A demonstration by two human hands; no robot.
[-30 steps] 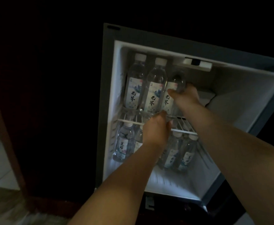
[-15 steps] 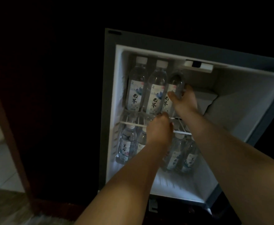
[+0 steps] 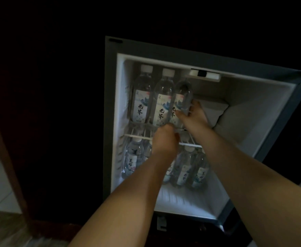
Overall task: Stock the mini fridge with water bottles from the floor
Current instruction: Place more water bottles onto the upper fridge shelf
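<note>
Gripping third upper bottle [image 3: 182,97] of three: right hand [image 3: 194,117]; left hand [image 3: 165,139] hold unclear.

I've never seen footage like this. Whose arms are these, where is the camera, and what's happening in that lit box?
No machine here: these are a person's two bare arms, filmed by a camera worn on their head, looking forward and down. The lit box is an open mini fridge. On its wire shelf, two bottles stand upright with white caps. The right hand grips a third bottle beside them. The left hand is curled at the shelf's front edge; whether it holds anything is hidden. Under the shelf stand the lower bottles.
</note>
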